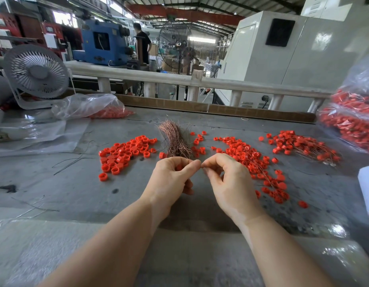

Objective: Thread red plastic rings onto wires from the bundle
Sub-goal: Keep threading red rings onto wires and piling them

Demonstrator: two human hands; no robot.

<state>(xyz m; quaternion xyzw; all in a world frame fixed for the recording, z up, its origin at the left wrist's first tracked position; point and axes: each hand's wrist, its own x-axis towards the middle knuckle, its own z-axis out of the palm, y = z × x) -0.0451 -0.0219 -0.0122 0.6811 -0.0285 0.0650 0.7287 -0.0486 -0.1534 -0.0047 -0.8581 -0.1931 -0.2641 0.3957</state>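
Nearest, two bare forearms over the grey counter (55, 204), meeting at centre. Left hand (172, 179) curled, a red ring (179, 167) pinched in its grip between thumb and fingers. Right hand (227, 181) just beside it, fingertips almost touching the left's, thumb and forefinger pressed together as if on a thin wire, too fine to make out. Just beyond the hands, the copper wire bundle (175, 139) lying on the counter, fanned toward the far edge. Left of the bundle, a heap of loose rings (123, 154); right of it, a wider scatter of rings (254, 160) with wires running through them, and another threaded cluster (299, 146) farther right. Far left, a clear bag (90, 106) holding red pieces, beside a white fan (36, 73). Far right, bulging bags (353, 119) of red pieces.
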